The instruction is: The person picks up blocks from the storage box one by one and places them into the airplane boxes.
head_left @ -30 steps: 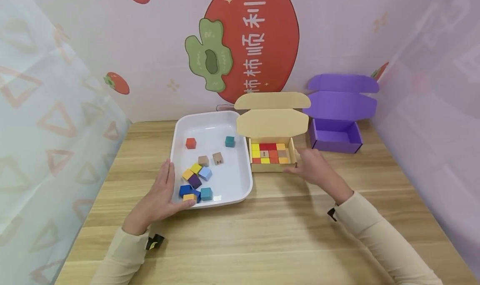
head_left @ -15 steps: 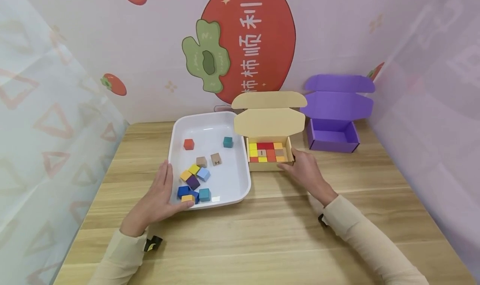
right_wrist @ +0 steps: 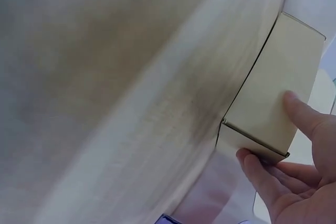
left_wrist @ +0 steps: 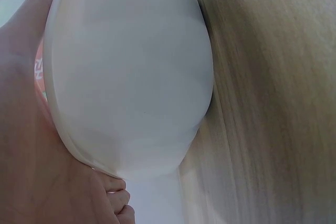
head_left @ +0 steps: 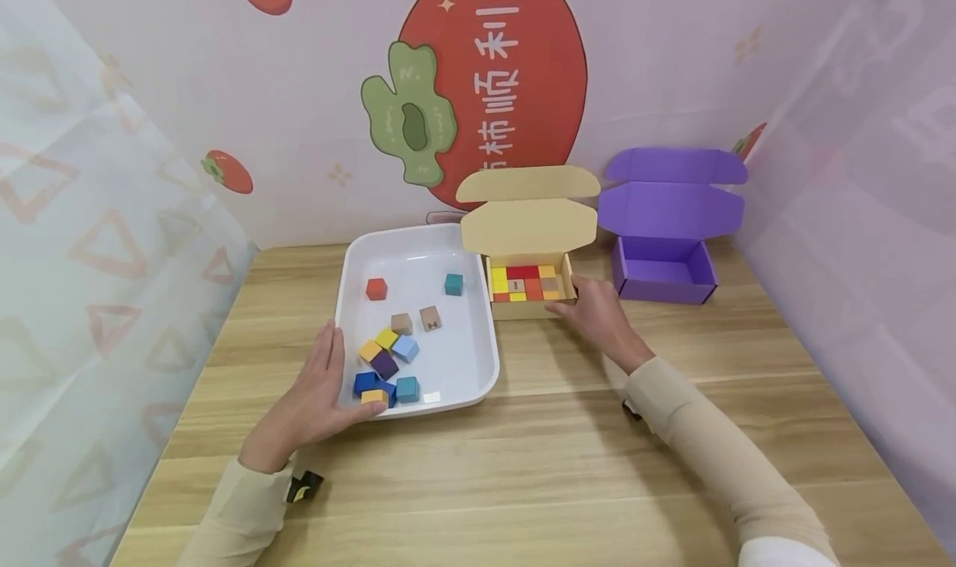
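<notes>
My left hand [head_left: 308,397] rests against the near left corner of a white tray [head_left: 459,355], fingers extended along its left side and thumb at the front rim. Several wooden cubes lie in the tray, among them a red cube [head_left: 377,289], a green cube [head_left: 454,284] and a dark purple cube [head_left: 384,364]. At the tray's right side stands an open-lidded tan cardboard box [head_left: 515,310] with rows of red, yellow, orange and brown cubes inside. My right hand [head_left: 601,314] grips its near right corner. In the right wrist view, the thumb [right_wrist: 302,109] presses the front wall and the fingers lie on the side.
A purple cardboard box [head_left: 665,290] with its lid up stands right of the tan one. All of these are on a wooden table [head_left: 478,484]. A printed backdrop [head_left: 314,69] rises behind the table, with curtains on both sides.
My right hand has taken hold of the tan box's corner, and the box has slid back, away from me, and slightly left. My left hand stays at the tray.
</notes>
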Tool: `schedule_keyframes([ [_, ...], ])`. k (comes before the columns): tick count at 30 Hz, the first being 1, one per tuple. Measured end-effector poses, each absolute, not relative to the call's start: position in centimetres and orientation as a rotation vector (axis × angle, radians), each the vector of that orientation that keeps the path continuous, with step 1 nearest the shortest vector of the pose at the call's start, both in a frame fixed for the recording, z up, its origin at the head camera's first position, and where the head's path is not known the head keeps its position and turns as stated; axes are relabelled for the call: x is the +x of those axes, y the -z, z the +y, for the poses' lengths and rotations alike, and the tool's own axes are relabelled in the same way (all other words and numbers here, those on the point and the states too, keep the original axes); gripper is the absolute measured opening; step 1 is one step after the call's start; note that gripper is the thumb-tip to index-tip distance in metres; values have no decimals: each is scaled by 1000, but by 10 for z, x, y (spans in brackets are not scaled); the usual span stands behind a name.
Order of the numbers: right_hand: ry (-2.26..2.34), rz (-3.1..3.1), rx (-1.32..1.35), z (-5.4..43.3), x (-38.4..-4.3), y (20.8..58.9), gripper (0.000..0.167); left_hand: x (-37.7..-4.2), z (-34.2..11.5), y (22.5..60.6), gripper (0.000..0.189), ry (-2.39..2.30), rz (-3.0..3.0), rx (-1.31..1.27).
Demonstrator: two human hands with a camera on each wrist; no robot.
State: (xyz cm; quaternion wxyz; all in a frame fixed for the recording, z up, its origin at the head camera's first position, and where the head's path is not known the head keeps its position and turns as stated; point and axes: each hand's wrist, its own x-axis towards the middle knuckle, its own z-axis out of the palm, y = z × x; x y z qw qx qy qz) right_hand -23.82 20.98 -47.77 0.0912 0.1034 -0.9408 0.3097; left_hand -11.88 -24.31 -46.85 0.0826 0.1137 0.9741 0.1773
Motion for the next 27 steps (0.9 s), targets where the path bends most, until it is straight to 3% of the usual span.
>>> schedule_keyframes([
  [4, -884, -2795, 307, 208, -254, 478, 48, -118, -244, 469, 140, -530, 2907, 335],
  [11, -872, -2842, 256, 204, -278, 475, 42, -118, -243, 470, 139, -537, 2909, 338],
  [16, -884, -2883, 208, 201, -290, 473, 52, -118, -243, 470, 139, -539, 2911, 341],
  [22, -938, -2864, 199, 198, -305, 474, 40, -117, -243, 470, 139, -525, 2921, 353],
  [27, -937, -2836, 194, 196, -318, 473, 39, -117, -243, 469, 138, -528, 2924, 353],
])
